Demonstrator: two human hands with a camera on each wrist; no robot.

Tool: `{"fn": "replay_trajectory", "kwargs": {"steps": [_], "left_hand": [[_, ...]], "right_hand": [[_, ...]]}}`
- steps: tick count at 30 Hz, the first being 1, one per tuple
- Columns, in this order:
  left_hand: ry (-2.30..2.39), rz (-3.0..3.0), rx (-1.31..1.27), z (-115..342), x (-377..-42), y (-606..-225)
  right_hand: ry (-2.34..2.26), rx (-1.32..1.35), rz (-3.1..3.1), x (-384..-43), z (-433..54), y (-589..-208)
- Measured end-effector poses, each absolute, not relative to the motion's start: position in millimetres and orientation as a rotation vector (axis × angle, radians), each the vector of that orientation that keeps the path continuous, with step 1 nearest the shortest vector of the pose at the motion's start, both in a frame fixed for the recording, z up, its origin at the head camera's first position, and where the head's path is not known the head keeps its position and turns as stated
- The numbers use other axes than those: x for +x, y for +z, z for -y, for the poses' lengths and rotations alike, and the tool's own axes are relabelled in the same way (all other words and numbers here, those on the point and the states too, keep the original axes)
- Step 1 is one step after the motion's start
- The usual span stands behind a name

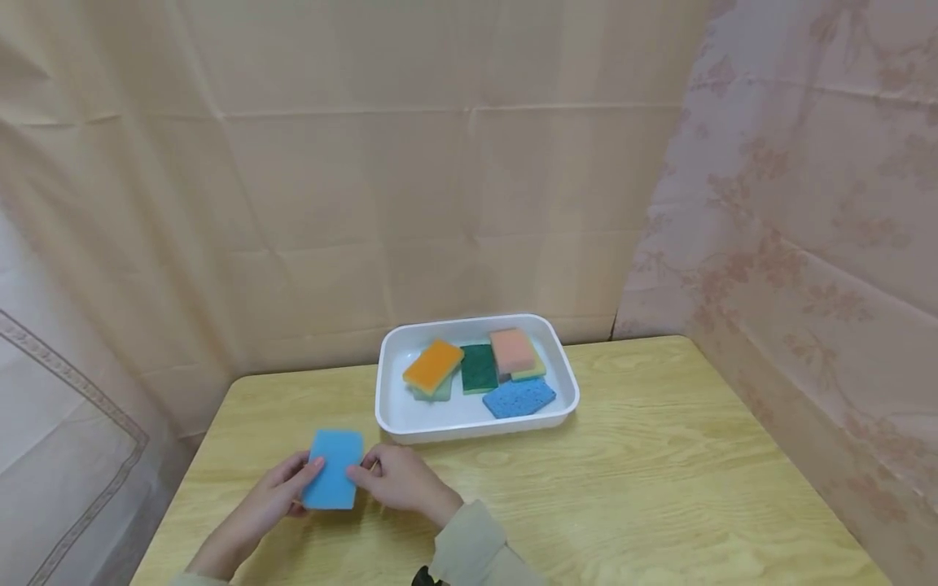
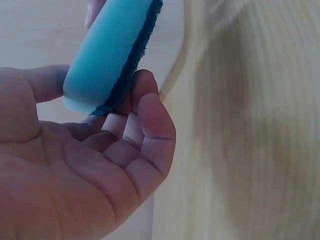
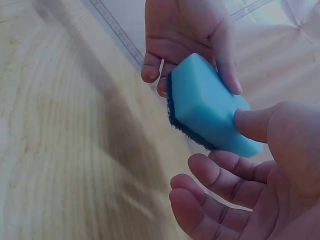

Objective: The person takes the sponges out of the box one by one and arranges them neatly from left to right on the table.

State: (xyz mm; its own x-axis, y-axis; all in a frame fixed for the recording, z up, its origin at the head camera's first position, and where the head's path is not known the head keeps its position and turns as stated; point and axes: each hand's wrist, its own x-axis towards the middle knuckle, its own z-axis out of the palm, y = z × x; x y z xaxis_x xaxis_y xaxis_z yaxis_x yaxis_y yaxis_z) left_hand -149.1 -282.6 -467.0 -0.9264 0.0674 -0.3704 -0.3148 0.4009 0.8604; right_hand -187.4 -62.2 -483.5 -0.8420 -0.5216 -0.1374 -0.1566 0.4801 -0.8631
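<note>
Light blue sponge (image 1: 334, 472): lower left of the frame, held above the table (image 1: 659, 488), long side nearly up-and-down | left hand (image 1: 273, 495): pinches its left side | right hand (image 1: 401, 478): pinches its right side | white tray (image 1: 476, 431): up and right, nearer right hand

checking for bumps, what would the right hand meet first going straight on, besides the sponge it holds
Probably the left hand, gripping the opposite side of the same blue sponge, though depth is unclear.
</note>
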Motion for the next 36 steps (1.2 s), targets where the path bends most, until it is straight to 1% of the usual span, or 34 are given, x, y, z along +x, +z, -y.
{"fn": "replay_trajectory", "kwargs": {"steps": [9,14,18,26,31,36], "left_hand": [[1.451,-2.306,-0.354,300,-138,-483],[1.371,-2.33,-0.389,310,-134,-486],[1.356,-2.329,-0.377,314,-134,-490],[1.221,-2.387,-0.368,315,-131,-497],[1.085,-2.458,-0.323,314,-132,-500],[1.119,-2.5,-0.234,313,-137,-503]], "right_hand": [[-1.244,-0.636,-2.307,-177,82,-501],[-1.16,-0.635,-2.259,-176,92,-502],[-1.076,-0.629,-2.264,-178,96,-500],[-0.924,-0.732,-2.356,-179,106,-501],[-0.795,-0.794,-2.433,-179,114,-505],[-0.693,-0.83,-2.512,-180,119,-504]]}}
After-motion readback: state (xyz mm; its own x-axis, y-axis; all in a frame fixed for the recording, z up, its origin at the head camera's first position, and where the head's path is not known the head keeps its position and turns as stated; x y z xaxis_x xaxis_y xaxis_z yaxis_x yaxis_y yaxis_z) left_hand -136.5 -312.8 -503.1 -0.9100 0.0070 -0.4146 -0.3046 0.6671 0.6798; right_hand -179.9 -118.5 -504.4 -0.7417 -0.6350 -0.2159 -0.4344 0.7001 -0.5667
